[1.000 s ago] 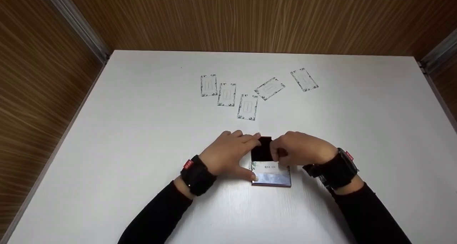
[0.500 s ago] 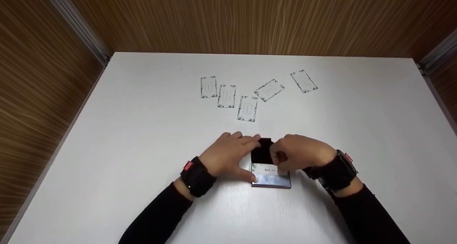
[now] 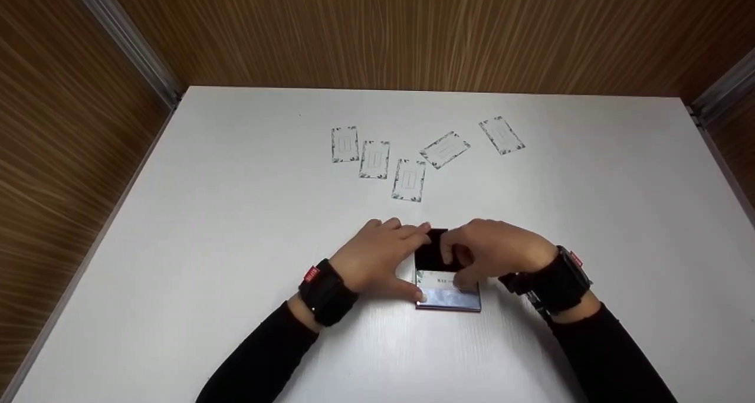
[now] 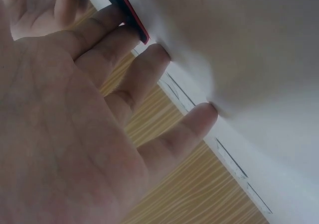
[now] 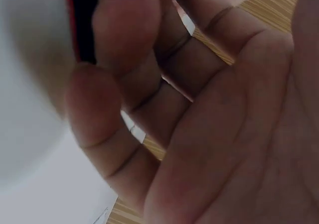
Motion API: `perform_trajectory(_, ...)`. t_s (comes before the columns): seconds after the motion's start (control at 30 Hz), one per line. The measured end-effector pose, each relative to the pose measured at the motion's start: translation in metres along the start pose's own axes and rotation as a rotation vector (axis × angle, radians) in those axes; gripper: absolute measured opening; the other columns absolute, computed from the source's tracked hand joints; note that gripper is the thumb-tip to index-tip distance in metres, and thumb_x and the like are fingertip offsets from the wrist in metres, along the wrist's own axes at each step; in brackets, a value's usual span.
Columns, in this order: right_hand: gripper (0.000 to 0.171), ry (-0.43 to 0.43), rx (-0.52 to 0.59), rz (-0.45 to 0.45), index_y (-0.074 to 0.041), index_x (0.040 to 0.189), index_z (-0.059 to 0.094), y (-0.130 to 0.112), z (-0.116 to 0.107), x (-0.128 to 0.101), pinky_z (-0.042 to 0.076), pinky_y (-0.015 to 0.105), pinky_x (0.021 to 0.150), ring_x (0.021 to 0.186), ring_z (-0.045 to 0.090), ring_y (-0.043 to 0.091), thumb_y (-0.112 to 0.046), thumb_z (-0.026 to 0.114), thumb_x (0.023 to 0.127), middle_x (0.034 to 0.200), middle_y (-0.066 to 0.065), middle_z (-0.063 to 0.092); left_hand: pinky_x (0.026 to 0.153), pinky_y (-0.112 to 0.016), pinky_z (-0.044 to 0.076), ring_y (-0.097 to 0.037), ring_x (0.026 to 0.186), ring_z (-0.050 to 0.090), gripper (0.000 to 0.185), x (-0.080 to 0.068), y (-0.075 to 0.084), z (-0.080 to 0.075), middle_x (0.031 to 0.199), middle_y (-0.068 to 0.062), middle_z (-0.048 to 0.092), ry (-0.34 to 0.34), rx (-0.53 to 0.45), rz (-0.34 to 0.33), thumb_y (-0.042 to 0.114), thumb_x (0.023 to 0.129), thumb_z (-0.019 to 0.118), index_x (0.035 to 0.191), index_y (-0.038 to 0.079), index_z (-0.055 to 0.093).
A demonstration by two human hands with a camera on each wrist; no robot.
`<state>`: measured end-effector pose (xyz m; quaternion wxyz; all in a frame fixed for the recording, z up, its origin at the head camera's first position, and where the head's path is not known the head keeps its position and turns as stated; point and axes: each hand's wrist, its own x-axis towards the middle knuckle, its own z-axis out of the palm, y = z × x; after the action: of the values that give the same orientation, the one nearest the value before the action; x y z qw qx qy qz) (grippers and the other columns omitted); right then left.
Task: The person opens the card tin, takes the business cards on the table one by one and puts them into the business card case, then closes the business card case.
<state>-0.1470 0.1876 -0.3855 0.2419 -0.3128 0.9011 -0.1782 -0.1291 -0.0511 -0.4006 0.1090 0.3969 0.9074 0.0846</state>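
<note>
In the head view a small card case (image 3: 451, 300) lies opened flat on the white table, black lid lining towards the far side. A white card (image 3: 430, 278) with print and a leaf pattern shows in its near half. My left hand (image 3: 380, 258) spans the case's left side, thumb on the near corner, fairly straight fingers at the far end; the left wrist view shows two fingertips (image 4: 160, 50) on the table. My right hand (image 3: 492, 248) is bent over the right side, thumb on the card, index finger bent over the black lining. I cannot tell whether it pinches the card.
Several white leaf-bordered cards lie spread beyond the case, among them an upright one (image 3: 408, 180) and a slanted one (image 3: 501, 136). A wood-grain panel (image 3: 377, 31) rises behind the table (image 3: 236, 214), with another (image 3: 65, 125) on the left.
My right index finger has shifted left over the black lining, and the thumb has slid left onto the card, covering part of its print. The left hand and the loose cards keep their places.
</note>
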Motion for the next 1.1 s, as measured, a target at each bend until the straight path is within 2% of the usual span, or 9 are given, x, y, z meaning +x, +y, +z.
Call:
perform_trajectory(0.13, 0.013, 0.221, -0.035, -0.096, -0.021, 0.091, 0.071, 0.002, -0.001, 0.006, 0.050, 0.030, 0.068, 0.074, 0.058, 0.008, -0.012, 0.073, 0.082, 0.082, -0.011, 0.063, 0.100, -0.042, 0.040, -0.018, 0.123, 0.047, 0.091, 0.001, 0.000, 0.002, 0.157, 0.006, 0.041, 0.006, -0.001, 0.000, 0.071, 0.073, 0.072, 0.146, 0.023, 0.049)
perform_trajectory(0.23, 0.021, 0.386, -0.104, -0.130, -0.019, 0.101, 0.074, 0.002, 0.000, 0.012, 0.053, 0.034, 0.079, 0.091, 0.062, 0.012, -0.007, 0.065, 0.086, 0.098, -0.008, 0.066, 0.098, -0.042, 0.041, -0.018, 0.122, 0.047, 0.092, 0.001, -0.001, 0.003, 0.154, 0.007, 0.044, 0.004, 0.010, -0.002, 0.072, 0.073, 0.072, 0.147, 0.023, 0.047)
perform_trajectory(0.3, 0.029, 0.432, -0.136, -0.132, -0.017, 0.111, 0.075, 0.000, 0.001, 0.016, 0.054, 0.041, 0.086, 0.104, 0.064, 0.018, -0.005, 0.061, 0.088, 0.112, -0.002, 0.069, 0.098, -0.042, 0.041, -0.018, 0.122, 0.047, 0.093, 0.002, -0.001, 0.004, 0.151, 0.007, 0.048, 0.002, 0.021, 0.000, 0.072, 0.073, 0.071, 0.147, 0.022, 0.047)
perform_trajectory(0.43, 0.040, 0.383, -0.169, -0.100, -0.017, 0.127, 0.069, -0.004, 0.006, 0.022, 0.050, 0.052, 0.096, 0.125, 0.059, 0.030, -0.003, 0.055, 0.092, 0.140, 0.008, 0.060, 0.098, -0.044, 0.042, -0.018, 0.122, 0.048, 0.092, 0.002, -0.001, 0.003, 0.146, 0.008, 0.052, 0.004, 0.032, 0.005, 0.073, 0.073, 0.071, 0.146, 0.022, 0.048)
perform_trajectory(0.53, 0.044, 0.324, -0.190, -0.073, -0.020, 0.136, 0.063, -0.007, 0.009, 0.026, 0.048, 0.055, 0.099, 0.129, 0.055, 0.035, -0.005, 0.055, 0.095, 0.152, 0.008, 0.048, 0.099, -0.044, 0.042, -0.018, 0.123, 0.047, 0.091, 0.002, -0.001, 0.003, 0.146, 0.008, 0.051, 0.006, 0.034, 0.002, 0.073, 0.072, 0.072, 0.144, 0.022, 0.049)
perform_trajectory(0.6, 0.047, 0.306, -0.209, -0.060, -0.022, 0.141, 0.059, -0.009, 0.009, 0.029, 0.049, 0.055, 0.096, 0.126, 0.055, 0.037, -0.008, 0.057, 0.096, 0.156, 0.008, 0.043, 0.100, -0.045, 0.042, -0.018, 0.125, 0.046, 0.091, 0.002, -0.001, 0.003, 0.146, 0.008, 0.051, 0.010, 0.040, 0.001, 0.073, 0.072, 0.072, 0.144, 0.022, 0.050)
perform_trajectory(0.8, 0.055, 0.259, -0.274, -0.008, -0.024, 0.149, 0.048, -0.013, 0.012, 0.035, 0.053, 0.051, 0.083, 0.114, 0.054, 0.036, -0.017, 0.061, 0.096, 0.157, 0.007, 0.039, 0.100, -0.045, 0.043, -0.018, 0.125, 0.047, 0.089, 0.003, 0.002, 0.006, 0.145, 0.008, 0.052, 0.014, 0.054, 0.010, 0.073, 0.072, 0.072, 0.142, 0.022, 0.050)
perform_trajectory(0.93, 0.050, 0.258, -0.286, -0.010, -0.022, 0.147, 0.051, -0.014, 0.012, 0.036, 0.052, 0.051, 0.088, 0.116, 0.053, 0.035, -0.022, 0.059, 0.098, 0.153, 0.008, 0.047, 0.098, -0.044, 0.043, -0.017, 0.120, 0.048, 0.088, 0.002, 0.001, 0.007, 0.141, 0.009, 0.054, 0.012, 0.061, 0.006, 0.073, 0.071, 0.072, 0.140, 0.023, 0.049)
perform_trajectory(1.1, 0.044, 0.285, -0.283, -0.041, -0.017, 0.140, 0.058, -0.013, 0.009, 0.037, 0.050, 0.052, 0.094, 0.122, 0.053, 0.035, -0.018, 0.061, 0.097, 0.144, 0.010, 0.055, 0.096, -0.043, 0.043, -0.017, 0.117, 0.049, 0.088, 0.002, -0.002, 0.004, 0.139, 0.009, 0.055, 0.012, 0.073, 0.002, 0.072, 0.071, 0.073, 0.141, 0.023, 0.050)
